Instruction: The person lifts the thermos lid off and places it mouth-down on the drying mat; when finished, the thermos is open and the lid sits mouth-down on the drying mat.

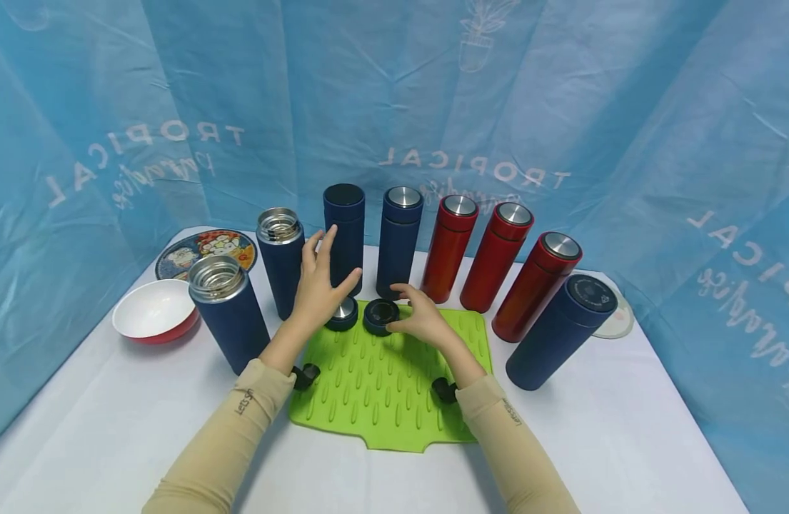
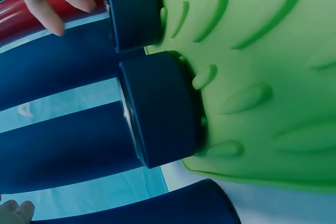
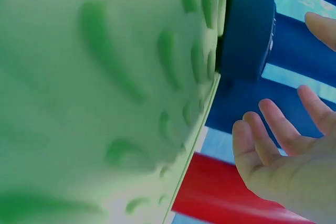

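Note:
Two dark blue flask lids sit on a green drying mat (image 1: 394, 371): a silver-topped lid (image 1: 344, 314) and a black-topped lid (image 1: 381, 316). My left hand (image 1: 318, 285) hovers with spread fingers above the silver-topped lid, in front of a black-topped blue flask (image 1: 344, 239). Just right of the black-topped lid, my right hand (image 1: 423, 318) has its fingers parted around air; in the right wrist view the hand (image 3: 289, 150) stands apart from that lid (image 3: 247, 35). Two lidless blue flasks, one nearer (image 1: 230, 321) and one farther (image 1: 280, 264), show steel mouths on the left.
A silver-topped blue flask (image 1: 399, 243) and three red flasks (image 1: 480, 268) stand behind the mat. Another blue flask (image 1: 558, 332) is at the right, beside a round pale mat (image 1: 619, 321). At left are a white-and-red bowl (image 1: 155, 310) and a patterned oval mat (image 1: 204, 250).

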`<state>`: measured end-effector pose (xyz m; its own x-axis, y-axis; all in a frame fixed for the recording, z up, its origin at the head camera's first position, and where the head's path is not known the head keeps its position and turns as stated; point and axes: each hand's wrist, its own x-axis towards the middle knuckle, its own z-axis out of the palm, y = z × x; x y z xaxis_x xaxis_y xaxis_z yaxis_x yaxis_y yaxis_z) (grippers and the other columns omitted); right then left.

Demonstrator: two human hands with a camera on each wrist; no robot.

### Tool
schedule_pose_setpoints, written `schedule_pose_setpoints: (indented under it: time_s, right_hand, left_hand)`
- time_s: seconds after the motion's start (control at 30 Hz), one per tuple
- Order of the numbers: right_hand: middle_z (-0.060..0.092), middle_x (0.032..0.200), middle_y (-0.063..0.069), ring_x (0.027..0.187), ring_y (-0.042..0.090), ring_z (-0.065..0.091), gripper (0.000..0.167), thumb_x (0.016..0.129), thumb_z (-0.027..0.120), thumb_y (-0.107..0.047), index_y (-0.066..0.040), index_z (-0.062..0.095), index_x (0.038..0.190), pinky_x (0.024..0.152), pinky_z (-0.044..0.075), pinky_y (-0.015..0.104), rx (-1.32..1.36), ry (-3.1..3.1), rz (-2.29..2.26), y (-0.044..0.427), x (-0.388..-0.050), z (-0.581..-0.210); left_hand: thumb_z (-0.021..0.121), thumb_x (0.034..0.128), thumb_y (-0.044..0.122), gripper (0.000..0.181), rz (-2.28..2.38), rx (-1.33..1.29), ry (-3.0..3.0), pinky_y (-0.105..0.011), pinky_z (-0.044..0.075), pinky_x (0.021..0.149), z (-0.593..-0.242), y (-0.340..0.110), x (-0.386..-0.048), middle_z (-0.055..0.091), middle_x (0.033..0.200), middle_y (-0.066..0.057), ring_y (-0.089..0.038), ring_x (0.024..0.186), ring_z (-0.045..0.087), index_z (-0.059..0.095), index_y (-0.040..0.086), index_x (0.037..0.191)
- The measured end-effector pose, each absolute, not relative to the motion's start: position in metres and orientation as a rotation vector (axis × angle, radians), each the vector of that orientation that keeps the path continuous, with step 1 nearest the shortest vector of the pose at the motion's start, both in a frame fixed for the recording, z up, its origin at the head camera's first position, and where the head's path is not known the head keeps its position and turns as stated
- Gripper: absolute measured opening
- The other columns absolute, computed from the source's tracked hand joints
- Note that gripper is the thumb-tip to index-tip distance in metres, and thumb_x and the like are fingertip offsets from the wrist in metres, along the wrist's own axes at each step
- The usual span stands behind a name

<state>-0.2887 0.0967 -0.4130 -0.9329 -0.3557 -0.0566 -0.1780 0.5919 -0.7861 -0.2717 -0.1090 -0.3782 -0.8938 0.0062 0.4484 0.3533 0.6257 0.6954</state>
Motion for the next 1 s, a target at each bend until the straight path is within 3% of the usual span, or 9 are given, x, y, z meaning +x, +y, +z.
schedule_pose_setpoints:
  time_s: [0.77, 1.0]
  right_hand:
    - [0.041, 0.137, 0.019, 0.126, 0.040, 0.036, 0.068, 0.080, 0.070, -0.014, -0.013, 0.037, 0.140, 0.094, 0.039, 0.055, -0.326, 2.645, -1.410, 0.153, -0.262, -0.409]
    - [0.035, 0.142, 0.018, 0.129, 0.040, 0.031, 0.071, 0.082, 0.069, -0.015, -0.014, 0.032, 0.143, 0.094, 0.037, 0.057, -0.277, 2.690, -1.353, 0.178, -0.251, -0.409]
  left_hand:
    - [0.058, 0.0888, 0.039, 0.087, -1.246, -0.201, -2.474, -0.063, 0.027, 0.099, -0.385, -0.106, -0.294, -0.009, 0.152, -0.011, -0.041, 0.138, 0.008, -0.006, 0.033, 0.148]
    - [0.057, 0.0882, 0.043, 0.092, -1.227, -0.179, -2.522, -0.063, 0.018, 0.104, -0.387, -0.105, -0.298, -0.015, 0.153, -0.008, -0.041, 0.139, 0.000, -0.014, 0.033, 0.146]
